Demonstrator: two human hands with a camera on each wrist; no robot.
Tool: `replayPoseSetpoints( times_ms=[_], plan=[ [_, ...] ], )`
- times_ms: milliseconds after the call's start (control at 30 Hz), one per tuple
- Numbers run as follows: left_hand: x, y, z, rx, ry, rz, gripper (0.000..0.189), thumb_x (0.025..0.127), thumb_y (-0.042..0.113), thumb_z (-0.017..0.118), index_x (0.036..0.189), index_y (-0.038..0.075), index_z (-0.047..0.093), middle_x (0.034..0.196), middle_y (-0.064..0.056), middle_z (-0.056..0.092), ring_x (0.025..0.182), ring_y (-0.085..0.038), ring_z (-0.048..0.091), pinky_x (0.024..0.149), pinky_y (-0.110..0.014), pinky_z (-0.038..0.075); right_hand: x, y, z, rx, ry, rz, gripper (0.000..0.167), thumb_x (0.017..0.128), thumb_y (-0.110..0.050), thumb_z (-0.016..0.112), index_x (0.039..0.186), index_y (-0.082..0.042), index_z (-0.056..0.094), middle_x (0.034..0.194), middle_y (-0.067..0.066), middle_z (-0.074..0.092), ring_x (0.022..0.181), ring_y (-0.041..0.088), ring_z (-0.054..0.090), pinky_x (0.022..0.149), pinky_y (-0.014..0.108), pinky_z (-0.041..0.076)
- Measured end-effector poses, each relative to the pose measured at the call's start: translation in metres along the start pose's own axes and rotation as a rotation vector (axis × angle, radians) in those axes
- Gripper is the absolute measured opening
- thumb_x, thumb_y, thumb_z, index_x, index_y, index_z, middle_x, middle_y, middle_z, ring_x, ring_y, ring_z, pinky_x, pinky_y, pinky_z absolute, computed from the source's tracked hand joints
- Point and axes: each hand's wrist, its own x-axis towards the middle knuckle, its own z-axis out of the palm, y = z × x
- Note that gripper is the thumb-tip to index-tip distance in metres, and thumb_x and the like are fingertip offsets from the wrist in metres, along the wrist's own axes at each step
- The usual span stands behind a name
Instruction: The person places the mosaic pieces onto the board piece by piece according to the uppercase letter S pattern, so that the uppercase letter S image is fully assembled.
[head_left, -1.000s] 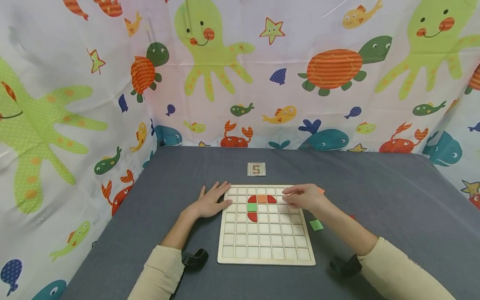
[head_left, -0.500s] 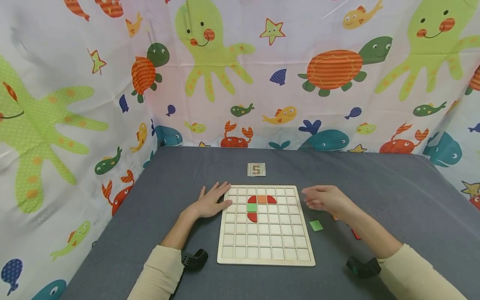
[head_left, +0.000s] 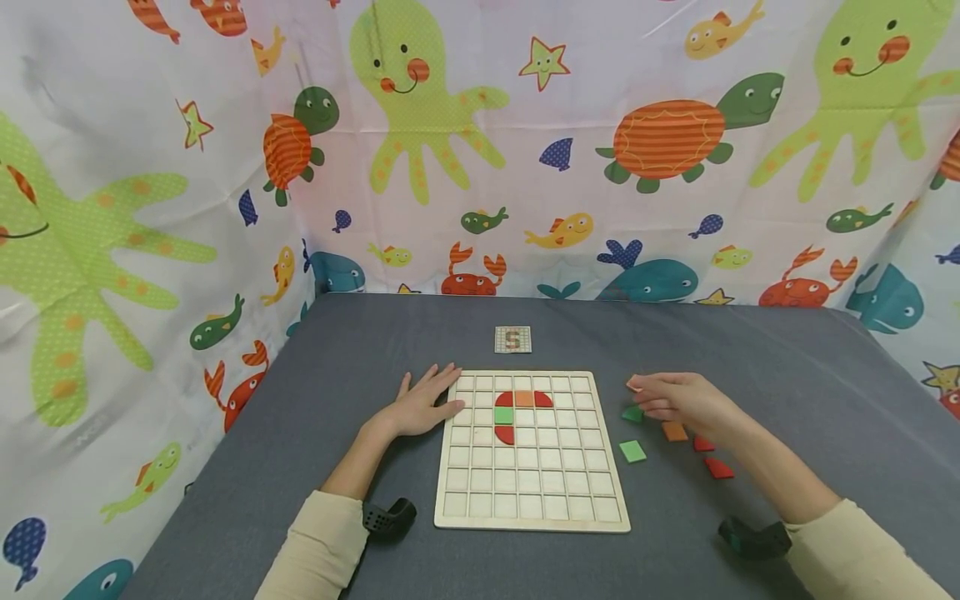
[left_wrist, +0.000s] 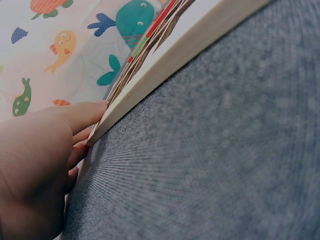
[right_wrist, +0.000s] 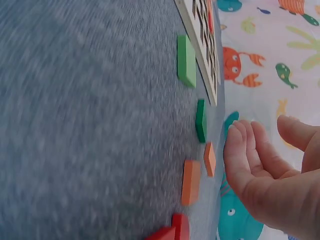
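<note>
My left hand rests with spread fingers at the upper left edge of a wooden grid board. In the left wrist view its thumb lies against the board's rim. Right of the board, my right hand hovers over loose tiles, palm down. Its fingers are loosely bent, the thumb apart from them and nothing between, as the right wrist view shows. Nearest to its fingertips lies a small orange tile. A dark green tile lies just below them, partly covered by the hand in the head view.
In the board sit red tiles, an orange tile and a green tile. On the grey cloth lie a light green tile, another orange tile and two red pieces. Behind the board is a pattern card.
My right hand has moved right from above the board's upper right part to over the loose tiles, uncovering several of them. My left hand stays in place.
</note>
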Motion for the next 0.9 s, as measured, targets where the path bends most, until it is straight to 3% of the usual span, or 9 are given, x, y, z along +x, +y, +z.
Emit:
replayPoseSetpoints(
  times_ms=[233, 500, 900],
  plan=[
    [0.000, -0.002, 0.000, -0.001, -0.003, -0.002, 0.066, 0.099, 0.040, 0.049, 0.152, 0.009, 0.026, 0.156, -0.011, 0.020, 0.143, -0.032, 0.007, 0.107, -0.061, -0.007, 0.001, 0.009, -0.009, -0.036, 0.012, 0.004, 0.066, 0.099, -0.037, 0.053, 0.139, 0.013, 0.037, 0.130, 0.028, 0.050, 0.115, 0.029, 0.055, 0.092, 0.034, 0.048],
    [-0.001, 0.001, -0.001, -0.004, 0.009, 0.000, 0.066, 0.099, 0.039, 0.049, 0.151, 0.006, 0.027, 0.156, -0.013, 0.021, 0.143, -0.034, 0.007, 0.107, -0.061, -0.007, 0.000, 0.019, -0.019, -0.042, -0.009, -0.056, 0.061, 0.101, -0.033, 0.050, 0.137, 0.015, 0.038, 0.126, 0.025, 0.053, 0.115, 0.030, 0.054, 0.092, 0.033, 0.048],
    [-0.002, 0.003, -0.003, -0.029, 0.002, 0.014, 0.065, 0.099, 0.037, 0.050, 0.151, 0.005, 0.026, 0.155, -0.014, 0.020, 0.143, -0.035, 0.006, 0.107, -0.061, -0.007, -0.004, 0.030, -0.030, -0.115, -0.015, -0.084, 0.055, 0.102, -0.031, 0.047, 0.137, 0.012, 0.043, 0.126, 0.026, 0.055, 0.108, 0.023, 0.058, 0.086, 0.029, 0.050]
  ],
)
